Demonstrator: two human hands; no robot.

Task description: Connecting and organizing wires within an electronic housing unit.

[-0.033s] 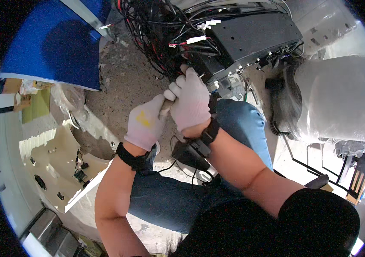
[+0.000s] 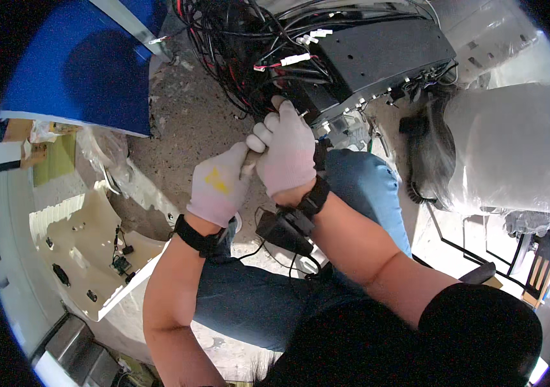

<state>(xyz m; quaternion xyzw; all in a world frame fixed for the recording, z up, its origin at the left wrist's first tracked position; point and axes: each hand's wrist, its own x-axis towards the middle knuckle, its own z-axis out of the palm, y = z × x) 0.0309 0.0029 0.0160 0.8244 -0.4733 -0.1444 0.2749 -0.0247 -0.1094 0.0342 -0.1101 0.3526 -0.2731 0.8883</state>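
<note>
Black box, long axis slanting up rightward.

Both arms reach out in front of the wearer, and the gloved hands come close together. The left hand in a white knit glove with a yellow mark has its fingers bent inward; its bare forearm rises steeply to a black-banded wrist. The right hand in a plain white knit glove sits higher, fingers curled, its black-banded wrist ending a slanting bare forearm. From here I can't make out either grip.
</note>
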